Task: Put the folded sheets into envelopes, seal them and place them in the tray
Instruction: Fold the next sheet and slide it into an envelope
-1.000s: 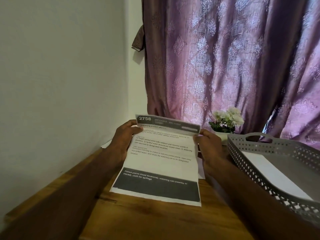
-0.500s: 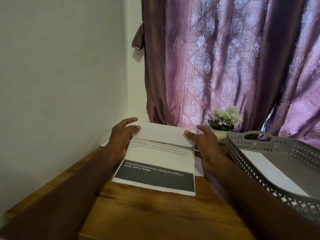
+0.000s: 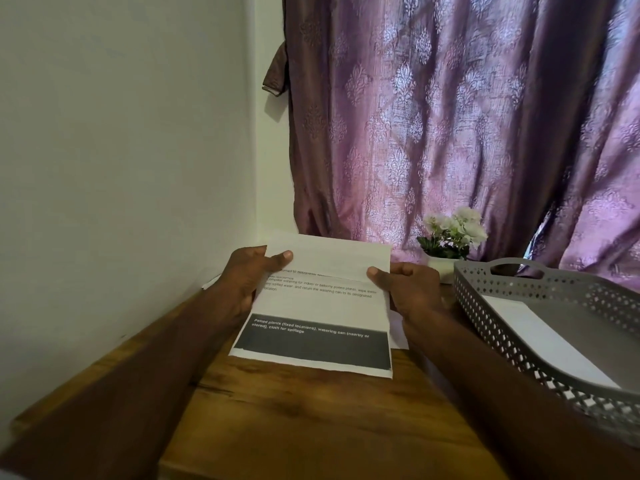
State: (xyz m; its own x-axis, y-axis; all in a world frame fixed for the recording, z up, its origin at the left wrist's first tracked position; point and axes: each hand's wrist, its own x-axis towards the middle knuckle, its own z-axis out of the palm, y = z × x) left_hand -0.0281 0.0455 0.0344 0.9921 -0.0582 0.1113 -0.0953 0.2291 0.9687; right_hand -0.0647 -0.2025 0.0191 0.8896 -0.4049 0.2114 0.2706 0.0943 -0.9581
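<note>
A printed white sheet [image 3: 318, 306] with a dark band near its lower edge is held above the wooden table [image 3: 311, 420]. Its top third is folded down toward me, showing the blank back. My left hand [image 3: 247, 277] pinches the sheet's left edge at the fold, thumb on top. My right hand [image 3: 403, 289] pinches the right edge the same way. A grey perforated tray [image 3: 491, 313] stands at the right and holds a white envelope [image 3: 543, 337]. More white paper [image 3: 400, 332] lies under the sheet, mostly hidden.
A small white pot of pale flowers [image 3: 450, 240] stands behind the tray's near corner. A purple patterned curtain [image 3: 450, 116] hangs at the back. A white wall [image 3: 121, 150] runs along the table's left side.
The top of the sheet has been folded down over the text, hiding the header. Both hands now pinch the folded edges, and the sheet sits slightly lower and flatter.
</note>
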